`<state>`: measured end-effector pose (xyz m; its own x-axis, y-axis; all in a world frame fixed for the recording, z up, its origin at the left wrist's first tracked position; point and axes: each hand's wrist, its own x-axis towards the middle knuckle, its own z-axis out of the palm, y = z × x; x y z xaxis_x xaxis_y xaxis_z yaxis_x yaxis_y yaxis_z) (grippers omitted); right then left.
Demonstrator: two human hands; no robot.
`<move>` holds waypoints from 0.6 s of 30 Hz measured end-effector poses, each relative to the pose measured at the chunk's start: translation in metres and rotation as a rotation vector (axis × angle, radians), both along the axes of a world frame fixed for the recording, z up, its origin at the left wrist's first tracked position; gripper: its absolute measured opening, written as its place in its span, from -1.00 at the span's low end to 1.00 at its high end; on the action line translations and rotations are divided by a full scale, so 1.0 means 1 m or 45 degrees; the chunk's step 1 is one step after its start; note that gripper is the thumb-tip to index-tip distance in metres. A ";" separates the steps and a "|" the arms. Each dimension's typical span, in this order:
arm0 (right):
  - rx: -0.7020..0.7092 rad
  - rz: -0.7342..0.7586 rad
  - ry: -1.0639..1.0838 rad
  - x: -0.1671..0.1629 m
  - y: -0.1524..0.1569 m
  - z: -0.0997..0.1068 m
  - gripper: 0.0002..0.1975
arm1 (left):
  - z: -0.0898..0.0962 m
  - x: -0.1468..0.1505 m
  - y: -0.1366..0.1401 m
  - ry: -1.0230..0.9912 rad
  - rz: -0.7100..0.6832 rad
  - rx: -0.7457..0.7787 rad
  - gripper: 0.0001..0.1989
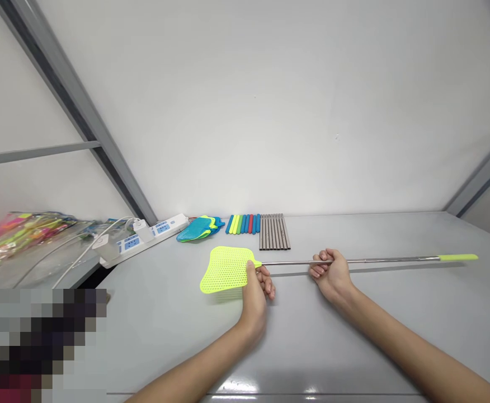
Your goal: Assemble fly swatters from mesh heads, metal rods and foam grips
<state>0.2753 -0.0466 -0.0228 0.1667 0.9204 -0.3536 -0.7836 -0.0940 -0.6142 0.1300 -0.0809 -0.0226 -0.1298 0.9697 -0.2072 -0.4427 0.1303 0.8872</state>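
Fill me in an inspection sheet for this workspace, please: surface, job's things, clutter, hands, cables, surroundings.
Surface: grey table, light reflections near its front edge.
Job's things: yellow-green swatter head on a long metal shaft, with a matching grip at the right end; behind, flat swatter heads, coloured tubes, metal rods.
Clutter: plastic-wrapped bundle, far left.
Hands: left hand holds the head near its neck; right hand holds the shaft.
Cables: white cables by a power strip with adapters.
Surroundings: white wall, grey frame; lower-left corner pixelated.

Plain pale wall point(270, 112), slanting grey posts point(69, 84) either side, grey tabletop point(438, 302), bright reflections point(239, 386) near its front edge
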 end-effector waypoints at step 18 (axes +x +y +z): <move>-0.083 0.145 -0.098 -0.003 0.001 -0.003 -0.87 | 0.007 -0.018 0.020 -0.195 -0.142 -0.256 -0.70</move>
